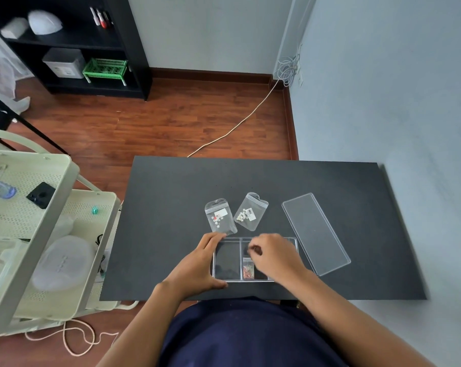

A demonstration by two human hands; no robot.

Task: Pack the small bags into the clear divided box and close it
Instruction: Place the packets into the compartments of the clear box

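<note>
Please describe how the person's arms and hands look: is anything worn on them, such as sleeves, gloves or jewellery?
Both forearms are bare up to the bottom edge of the picture; no sleeve shows. The left hand and the right hand wear no gloves. I see no ring, watch or bracelet, though the right hand is slightly blurred. Between the arms is dark navy clothing.

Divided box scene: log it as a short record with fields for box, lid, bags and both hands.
box: clear divided box on the black table, open
lid: clear lid lying flat on the table, right of the box
bag in box: one small bag in the middle compartment
bags outside: two small bags on the table beyond the box
left hand: braces the box's left side
right hand: over the box, fingers pinched together; whether they hold anything is unclear
</note>
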